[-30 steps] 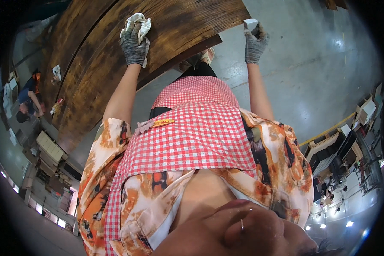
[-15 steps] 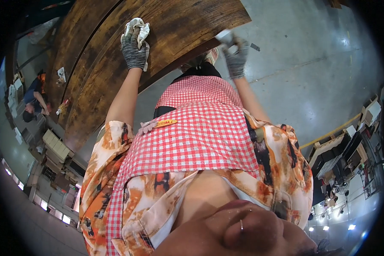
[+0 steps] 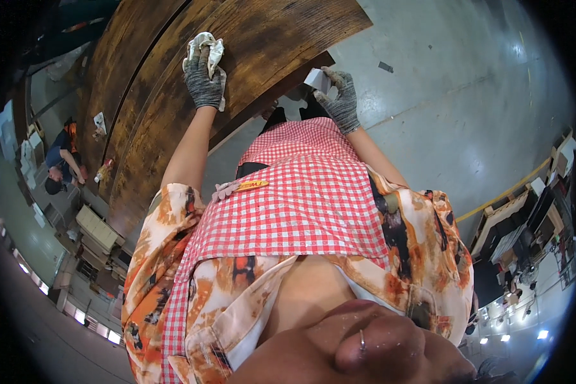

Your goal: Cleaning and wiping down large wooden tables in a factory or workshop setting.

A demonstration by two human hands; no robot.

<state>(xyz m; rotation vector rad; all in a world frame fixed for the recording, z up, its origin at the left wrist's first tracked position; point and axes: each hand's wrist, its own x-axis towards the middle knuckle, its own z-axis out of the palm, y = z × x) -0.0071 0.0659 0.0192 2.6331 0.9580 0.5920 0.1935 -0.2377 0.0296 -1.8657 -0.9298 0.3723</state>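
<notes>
In a grey knit glove, my left hand (image 3: 203,84) presses a crumpled white cloth (image 3: 206,46) onto a dark brown wood-grain panel (image 3: 269,35). Its fingers lie bent over the cloth, and part of the cloth hangs below the palm. My right hand (image 3: 343,105), gloved the same way, is closed round a small white and grey block (image 3: 317,80). That block is beside the panel's near edge, by the darker side board (image 3: 304,72); whether it touches the board I cannot tell.
Another long wood-grain panel (image 3: 109,70) lies left of a dark gap. Small items, a white scrap (image 3: 100,123) and a bottle-like thing (image 3: 104,169), sit on its far side. A person (image 3: 63,160) works beyond. A dark flat piece (image 3: 385,66) lies on the grey floor (image 3: 454,121).
My right hand has come slightly nearer to me and left, bringing the block beside the side board. The left hand stays on the cloth. The whole view has shifted slightly.
</notes>
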